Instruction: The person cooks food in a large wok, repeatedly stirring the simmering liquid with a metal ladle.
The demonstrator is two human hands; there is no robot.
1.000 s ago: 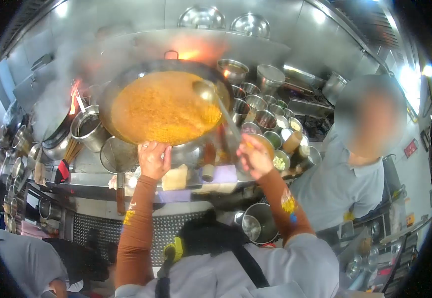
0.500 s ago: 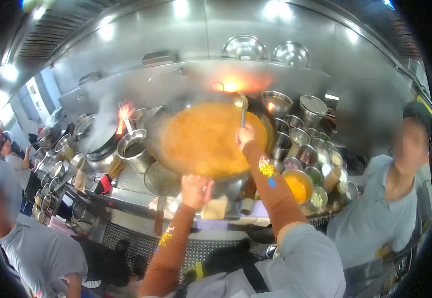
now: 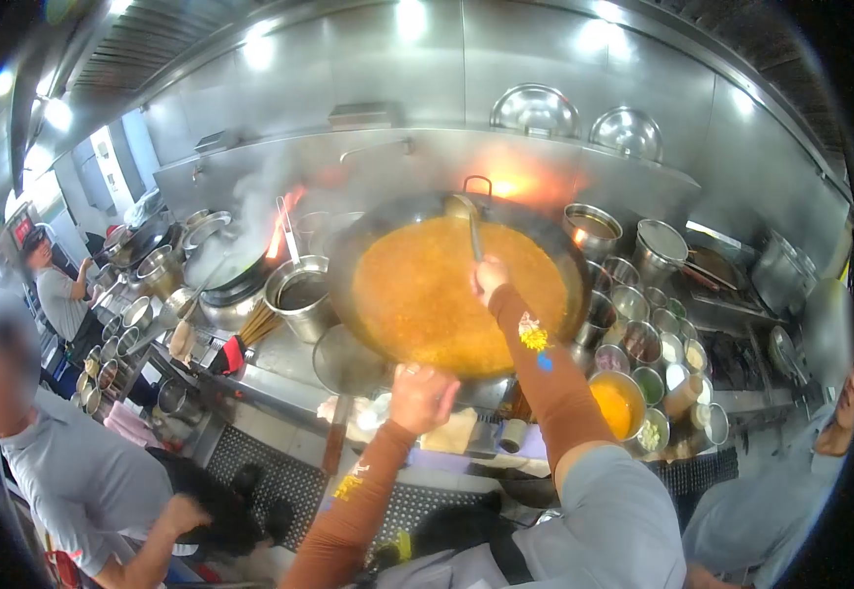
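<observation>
A large dark wok holds a bubbling orange-brown sauce. My left hand is closed at the wok's near rim; whether a cloth or handle is inside it does not show. The handle of a metal ladle is in my closed right hand, which is over the sauce. The ladle's bowl lies at the wok's far edge, close to the loop handle.
Steel pots and ingredient cups crowd the right side. A strainer, a tall pot and a steaming wok are at left. Flames burn behind. People stand at left and right.
My right hand has carried the ladle from the wok's right side to its far edge. My left hand stays at the near rim. The view has swung, shifting the scene.
</observation>
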